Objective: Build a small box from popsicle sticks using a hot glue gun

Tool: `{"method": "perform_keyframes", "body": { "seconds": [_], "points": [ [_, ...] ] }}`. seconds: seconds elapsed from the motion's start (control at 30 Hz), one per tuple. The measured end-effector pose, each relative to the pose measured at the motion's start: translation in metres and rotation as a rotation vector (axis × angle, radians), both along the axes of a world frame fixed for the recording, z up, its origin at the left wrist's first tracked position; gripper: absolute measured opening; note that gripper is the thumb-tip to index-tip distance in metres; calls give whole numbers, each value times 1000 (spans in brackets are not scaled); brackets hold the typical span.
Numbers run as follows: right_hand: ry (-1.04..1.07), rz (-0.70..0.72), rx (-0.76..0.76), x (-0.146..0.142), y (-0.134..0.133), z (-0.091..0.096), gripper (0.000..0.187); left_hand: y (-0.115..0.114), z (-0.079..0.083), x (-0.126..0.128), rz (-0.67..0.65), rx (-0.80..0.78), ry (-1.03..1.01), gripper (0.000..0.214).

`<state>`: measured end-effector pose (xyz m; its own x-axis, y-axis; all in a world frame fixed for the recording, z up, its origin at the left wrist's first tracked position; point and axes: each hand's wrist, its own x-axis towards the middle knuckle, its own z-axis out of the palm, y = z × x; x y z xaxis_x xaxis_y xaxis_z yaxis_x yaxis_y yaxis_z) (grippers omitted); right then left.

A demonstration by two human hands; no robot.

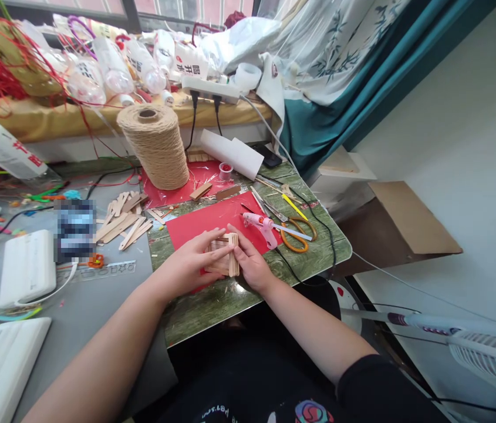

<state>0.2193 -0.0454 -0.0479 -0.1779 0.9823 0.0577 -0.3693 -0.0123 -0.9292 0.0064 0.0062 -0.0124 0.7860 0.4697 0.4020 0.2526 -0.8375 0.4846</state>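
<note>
Head view: holding a stick frame (233, 254) between both hands, low over the near part of the red sheet (195, 222) on the green table (216, 306). Curling the left hand (192, 258) round one side, with fingers partly spread across the top; pinching the stacked end between thumb and fingers of the right hand (251, 263).

Could skew or split at the joints if squeezed unevenly, looking thin and light in build. Could also drop if loosened on one side too soon. Might scorch the right hand on the glue gun (260, 223) if hot, lying close by; might drag the gun along by catching the cord (290, 270) near the wrist. Might jostle the scissors (295, 249) too, lying just past the gun.

Cannot see much of the inner frame behind the fingers, nor make out any glue at the joints. Cannot tell the gun warm or cold, nor trace the cord surely to the power strip (210, 88). See only blurred squares on the gadget (75, 230). Lose part of a white power bank (7, 370) to the lower left edge, and part of the fan (489, 349) to the right.
</note>
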Motion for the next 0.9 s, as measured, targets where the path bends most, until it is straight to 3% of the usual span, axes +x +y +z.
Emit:
{"method": "perform_keyframes", "body": {
  "seconds": [0.23,0.57,0.9],
  "points": [
    [63,6,-37,-1,1,-3,58,-1,-2,-1,28,-21,15,83],
    [50,8,-43,1,3,-7,56,3,-1,0,0,12,3,68],
    [53,-1,-86,0,3,-9,56,2,-1,0,12,42,20,69]
  ]
}}
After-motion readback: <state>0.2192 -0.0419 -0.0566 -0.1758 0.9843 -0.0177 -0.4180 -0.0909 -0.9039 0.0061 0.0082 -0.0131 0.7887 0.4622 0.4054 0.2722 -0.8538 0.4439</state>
